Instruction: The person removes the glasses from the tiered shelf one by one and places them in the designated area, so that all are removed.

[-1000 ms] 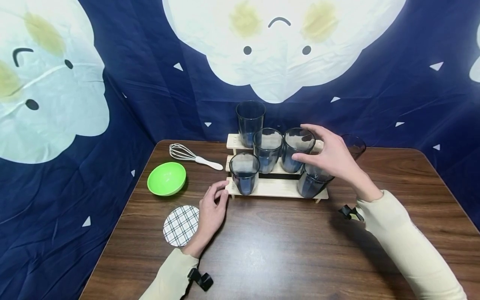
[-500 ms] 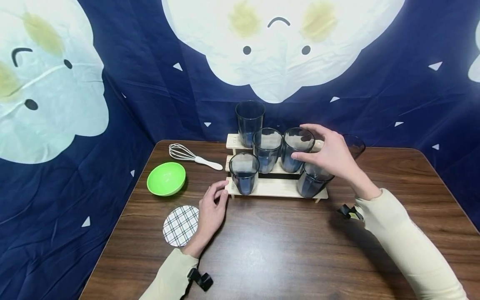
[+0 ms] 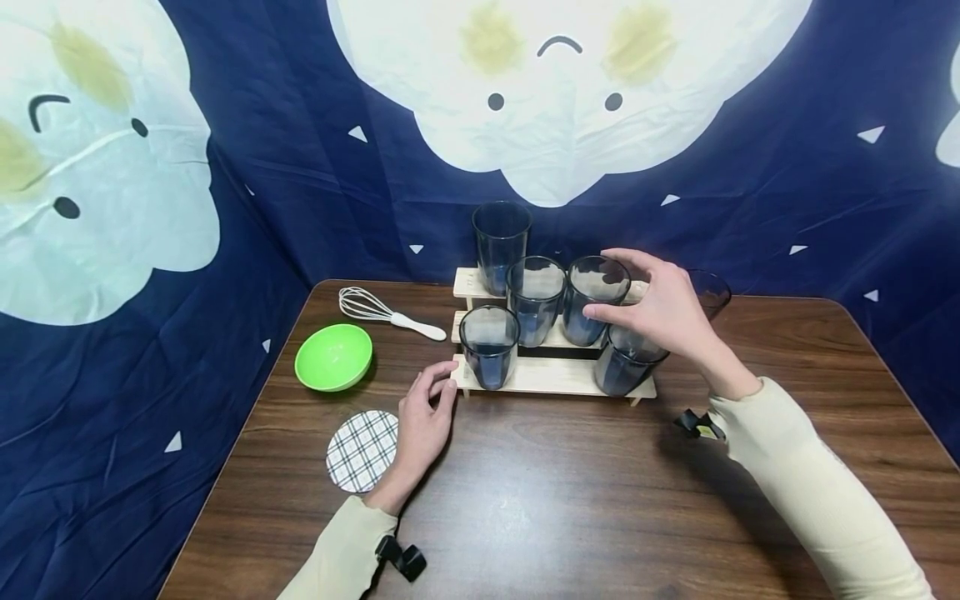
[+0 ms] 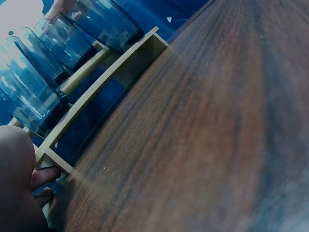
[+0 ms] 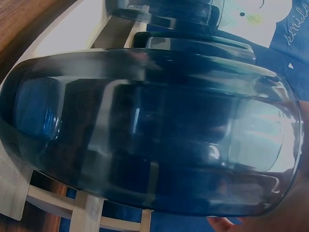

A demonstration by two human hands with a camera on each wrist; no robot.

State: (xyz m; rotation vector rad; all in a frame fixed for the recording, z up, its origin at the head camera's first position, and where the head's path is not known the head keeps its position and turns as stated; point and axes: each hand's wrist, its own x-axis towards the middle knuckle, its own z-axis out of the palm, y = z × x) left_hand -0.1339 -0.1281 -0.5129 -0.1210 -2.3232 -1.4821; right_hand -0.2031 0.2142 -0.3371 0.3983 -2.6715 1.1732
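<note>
A three-tiered light wooden rack (image 3: pixel 555 377) bears several smoky blue drinking glasses. My right hand (image 3: pixel 667 312) holds the right-hand glass (image 3: pixel 587 321) on the middle tier, thumb at its near side and fingers at its far rim. That glass fills the right wrist view, where a fingertip shows below it. Next to it stands another middle-tier glass (image 3: pixel 536 308). My left hand (image 3: pixel 423 425) grips the left end of the front tier; in the left wrist view its fingers (image 4: pixel 44 178) lie by the rack's leg. A front-left glass (image 3: pixel 489 354) stands beside it.
A front-right glass (image 3: pixel 624 371) and one farther right (image 3: pixel 708 292) lie partly behind my right hand. Another glass (image 3: pixel 501 242) tops the back tier. Left on the brown table (image 3: pixel 555 500) are a whisk (image 3: pixel 393 317), a green bowl (image 3: pixel 333 358) and a checked round coaster (image 3: pixel 362 450).
</note>
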